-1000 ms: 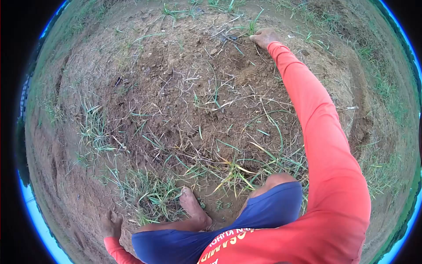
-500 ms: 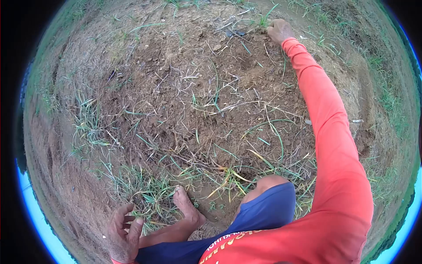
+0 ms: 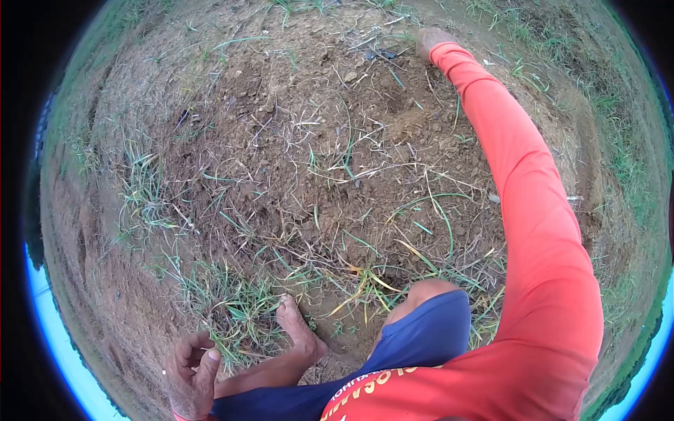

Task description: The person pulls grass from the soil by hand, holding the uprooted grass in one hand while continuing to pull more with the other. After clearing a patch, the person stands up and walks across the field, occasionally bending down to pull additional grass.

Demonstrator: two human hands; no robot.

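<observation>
My right hand is stretched far forward, down at the soil near the top of the view. Its fingers look closed, but their tips and whatever they hold are hidden behind the hand. Dark scraps lie on the ground just to its left. Low at the left, my left hand hovers near my bent leg, the fingers loosely curled and the thumb apart. A grass clump grows just beyond it.
Loose brown soil strewn with dry stems and cut green blades spreads before me. My bare foot rests beside the grass, and my knee is bent. More grass stands at the left.
My right hand has moved slightly left and lower, and the green tuft beside it no longer shows. The fingers of my left hand have curled in a little toward the thumb.
</observation>
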